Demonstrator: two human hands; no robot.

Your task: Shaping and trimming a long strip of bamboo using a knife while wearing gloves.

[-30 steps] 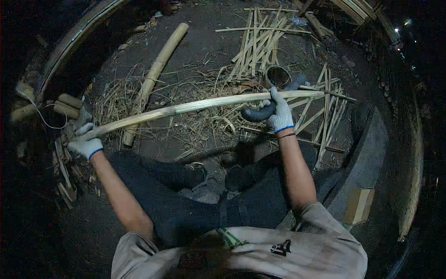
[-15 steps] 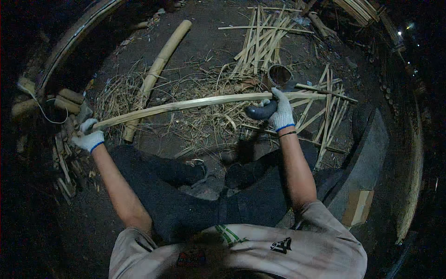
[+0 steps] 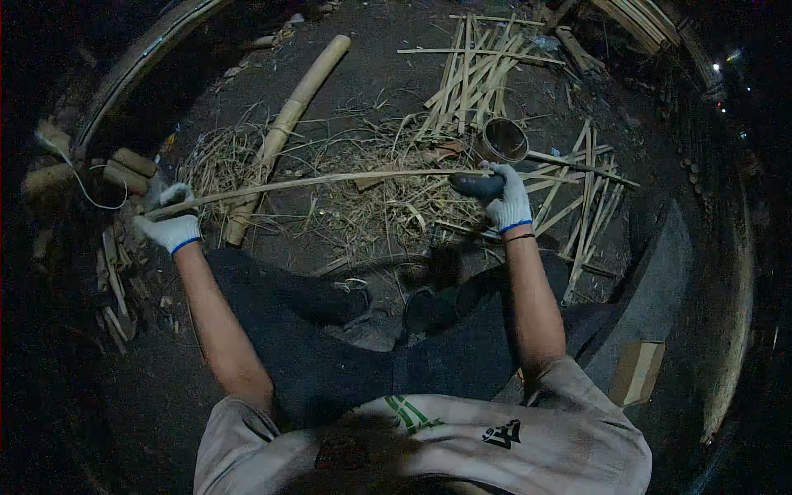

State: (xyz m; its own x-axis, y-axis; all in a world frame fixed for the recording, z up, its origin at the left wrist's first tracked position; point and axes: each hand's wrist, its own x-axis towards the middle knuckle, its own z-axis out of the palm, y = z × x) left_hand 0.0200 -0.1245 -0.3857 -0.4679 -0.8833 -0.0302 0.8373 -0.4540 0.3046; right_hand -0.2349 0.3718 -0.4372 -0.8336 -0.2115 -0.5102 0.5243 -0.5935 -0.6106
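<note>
Across the person's lap, a long pale bamboo strip [image 3: 330,181] runs nearly level from one gloved hand to the other, held just above the dirt floor [image 3: 371,82]. At its left end the left hand [image 3: 172,227] has its grip closed around the strip, fingers curled over it. At the right end the right hand [image 3: 505,198] is wrapped tight around a dark tool handle [image 3: 476,185], which sits against the strip; whether a blade is biting into the bamboo there I cannot tell, since the glove and the dim light hide the contact. Judging from how things lie, the work looks well underway rather than just begun: a thick litter of fine shavings [image 3: 371,206] is spread on the floor below the strip, and a sheaf of flat, already split slats [image 3: 474,74] lies beyond it, with more slats [image 3: 577,177] fanned out to the right. A whole round bamboo pole [image 3: 289,124] lies uncut on the left side of the floor, and short cut bamboo pieces [image 3: 124,169] sit near the left hand, so stock appears to remain. A small round tin [image 3: 505,140] stands just beyond the right hand. The strip in hand looks slender and even along most of its visible length.
</note>
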